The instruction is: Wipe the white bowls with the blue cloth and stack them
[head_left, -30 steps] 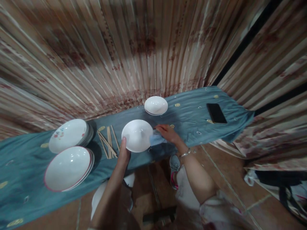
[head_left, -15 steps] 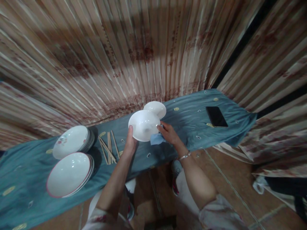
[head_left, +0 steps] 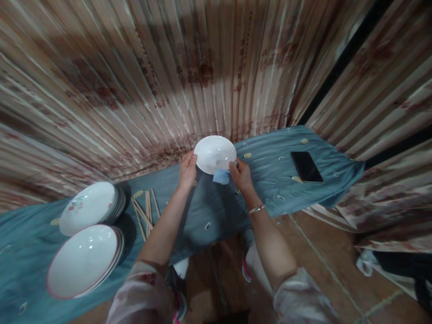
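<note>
Between my two hands is a white plate (head_left: 214,152), at the back of the cloth-covered table. My left hand (head_left: 187,170) grips its left rim with the thumb along the edge. At the right rim my right hand (head_left: 240,174) pinches the plate together with a light blue cloth (head_left: 221,176), which hangs below the rim. The second white plate seen earlier behind it is now covered by the held one. I cannot tell whether the held plate touches what lies beneath.
Left on the blue tablecloth (head_left: 189,225) stand a stack of flowered plates (head_left: 89,204) and a stack of red-rimmed bowls (head_left: 83,261). Several wooden chopsticks (head_left: 147,209) lie beside them. A black phone (head_left: 306,166) rests at the right. A pleated curtain (head_left: 209,67) hangs behind the table.
Both hands have carried the white plate away from me and slightly right, over the other white plate. The blue cloth has moved along with it. The view has shifted a little.
</note>
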{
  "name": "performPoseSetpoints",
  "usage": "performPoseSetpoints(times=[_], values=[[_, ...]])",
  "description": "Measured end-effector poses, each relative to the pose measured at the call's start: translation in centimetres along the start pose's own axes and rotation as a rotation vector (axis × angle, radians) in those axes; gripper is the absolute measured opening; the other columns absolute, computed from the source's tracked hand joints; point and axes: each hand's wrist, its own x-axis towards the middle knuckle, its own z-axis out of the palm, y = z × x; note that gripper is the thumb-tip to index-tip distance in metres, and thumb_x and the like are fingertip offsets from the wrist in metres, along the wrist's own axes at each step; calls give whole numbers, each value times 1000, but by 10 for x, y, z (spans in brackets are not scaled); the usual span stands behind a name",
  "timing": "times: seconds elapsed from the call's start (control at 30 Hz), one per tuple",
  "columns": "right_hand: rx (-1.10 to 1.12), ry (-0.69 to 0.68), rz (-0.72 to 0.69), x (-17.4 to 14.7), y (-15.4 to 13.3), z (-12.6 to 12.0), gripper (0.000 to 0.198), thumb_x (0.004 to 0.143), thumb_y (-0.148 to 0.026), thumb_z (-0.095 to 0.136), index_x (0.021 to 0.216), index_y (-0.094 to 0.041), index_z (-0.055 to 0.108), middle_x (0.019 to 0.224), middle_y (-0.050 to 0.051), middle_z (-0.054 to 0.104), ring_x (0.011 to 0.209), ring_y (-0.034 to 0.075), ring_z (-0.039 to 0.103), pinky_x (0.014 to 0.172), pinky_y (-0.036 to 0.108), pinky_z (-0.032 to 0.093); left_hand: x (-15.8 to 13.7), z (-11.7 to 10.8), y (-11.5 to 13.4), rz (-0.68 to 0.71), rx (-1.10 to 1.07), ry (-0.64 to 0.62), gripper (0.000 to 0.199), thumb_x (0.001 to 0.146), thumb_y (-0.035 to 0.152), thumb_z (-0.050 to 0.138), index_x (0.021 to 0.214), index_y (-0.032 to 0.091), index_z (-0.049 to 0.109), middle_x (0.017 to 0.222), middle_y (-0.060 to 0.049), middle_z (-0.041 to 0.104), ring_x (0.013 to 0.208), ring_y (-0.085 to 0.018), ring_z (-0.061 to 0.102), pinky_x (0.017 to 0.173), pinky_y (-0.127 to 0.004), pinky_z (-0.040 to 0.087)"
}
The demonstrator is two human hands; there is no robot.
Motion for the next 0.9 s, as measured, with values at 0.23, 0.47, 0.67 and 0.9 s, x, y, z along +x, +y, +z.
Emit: performPoseSetpoints(times=[0.23, 0.47, 0.67, 0.9], values=[[-123, 2, 19, 9, 16, 14, 28, 86, -36, 40, 83, -18, 61, 68, 1, 57, 65, 16, 48, 66, 29, 38, 28, 6, -24, 76, 162, -46, 21, 84, 24, 65, 96, 17, 81, 108, -9, 74, 115, -24, 64, 111, -39, 44], [-263, 19, 27, 10, 20, 27, 54, 87, -34, 38, 128, -7, 59, 102, 20, 75, 85, 28, 67, 78, 36, 51, 45, 8, -50, 94, 234, -107, 21, 88, 20, 60, 92, 16, 80, 109, -10, 77, 113, -24, 67, 111, -41, 47], [-418, -6, 58, 8, 9, 25, 61, 92, -29, 40, 145, 1, 46, 110, 25, 75, 102, 34, 71, 90, 40, 53, 47, 12, -66, 43, 258, -109, 20, 89, 18, 62, 97, 12, 80, 123, -17, 73, 125, -27, 64, 117, -43, 42], [-554, -112, 145, 10, -2, 19, 56, 95, -24, 44, 146, 0, 47, 110, 25, 75, 106, 34, 72, 93, 39, 52, 44, 14, -69, 9, 261, -108, 25, 92, 26, 62, 105, 13, 79, 137, -16, 66, 134, -27, 58, 122, -43, 35]])
